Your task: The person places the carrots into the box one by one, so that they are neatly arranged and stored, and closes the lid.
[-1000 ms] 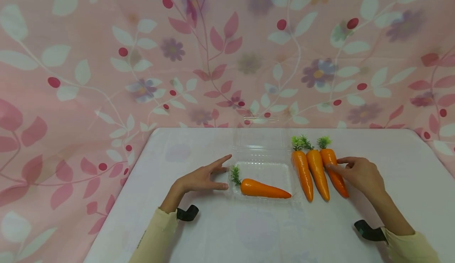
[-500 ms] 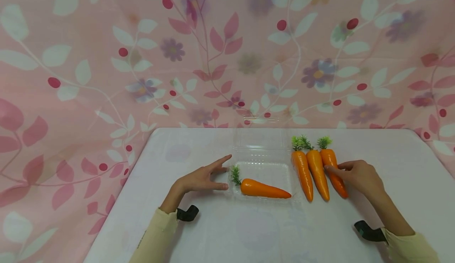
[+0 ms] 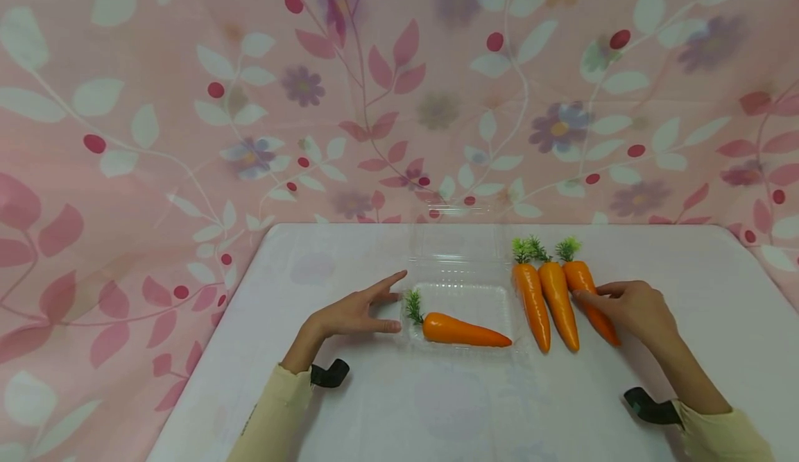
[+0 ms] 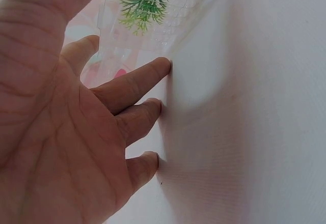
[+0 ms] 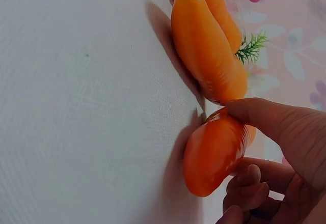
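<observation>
You face a white table (image 3: 437, 406), its top faintly mottled with pale patches and its far corners rounded. Behind the table, a pink cloth (image 3: 399, 164) rises before you, printed with leaves, berries and blossoms; you also see it left and right of the table. Soft light falls on the table.

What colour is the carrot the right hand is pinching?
The carrot is glossy reddish orange, showing best in the right wrist view.

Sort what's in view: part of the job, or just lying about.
Part of the job:
right hand, pinching the rightmost carrot
left hand, beside the clear container
carrot inside it
two other carrots

Just surroundings:
white tablecloth
floral backdrop
black wrist devices
</observation>
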Motion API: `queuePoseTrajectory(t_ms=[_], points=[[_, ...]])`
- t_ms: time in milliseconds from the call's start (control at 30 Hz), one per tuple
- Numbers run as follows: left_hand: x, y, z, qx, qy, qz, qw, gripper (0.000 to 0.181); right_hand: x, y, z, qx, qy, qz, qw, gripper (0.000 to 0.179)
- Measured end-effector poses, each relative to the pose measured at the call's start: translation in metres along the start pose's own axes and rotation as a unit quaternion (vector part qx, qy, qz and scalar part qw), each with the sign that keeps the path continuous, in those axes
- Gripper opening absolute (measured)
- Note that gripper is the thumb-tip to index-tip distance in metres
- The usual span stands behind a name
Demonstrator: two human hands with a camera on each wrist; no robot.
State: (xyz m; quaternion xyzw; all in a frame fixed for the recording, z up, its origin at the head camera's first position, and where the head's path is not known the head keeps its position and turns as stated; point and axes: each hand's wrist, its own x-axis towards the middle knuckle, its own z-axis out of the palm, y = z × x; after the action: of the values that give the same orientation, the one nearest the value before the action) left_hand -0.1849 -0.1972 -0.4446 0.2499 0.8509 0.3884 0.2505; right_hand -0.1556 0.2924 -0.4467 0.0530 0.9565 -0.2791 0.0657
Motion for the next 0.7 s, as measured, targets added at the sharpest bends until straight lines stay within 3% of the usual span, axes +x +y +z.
queuePoseTrajectory(t_ms=[333, 700], points=[[0.001, -0.002, 0.000, 0.001, -0.003, 0.000, 1.0000, 0.094, 0.000, 0.000, 0.000, 0.010, 0.021, 0.016, 0.9996, 0.079], [0.001, -0.002, 0.000, -0.007, -0.006, 0.001, 1.0000, 0.094, -0.003, -0.014, -0.009, 0.033, 0.049, 0.026, 0.9979, 0.083]])
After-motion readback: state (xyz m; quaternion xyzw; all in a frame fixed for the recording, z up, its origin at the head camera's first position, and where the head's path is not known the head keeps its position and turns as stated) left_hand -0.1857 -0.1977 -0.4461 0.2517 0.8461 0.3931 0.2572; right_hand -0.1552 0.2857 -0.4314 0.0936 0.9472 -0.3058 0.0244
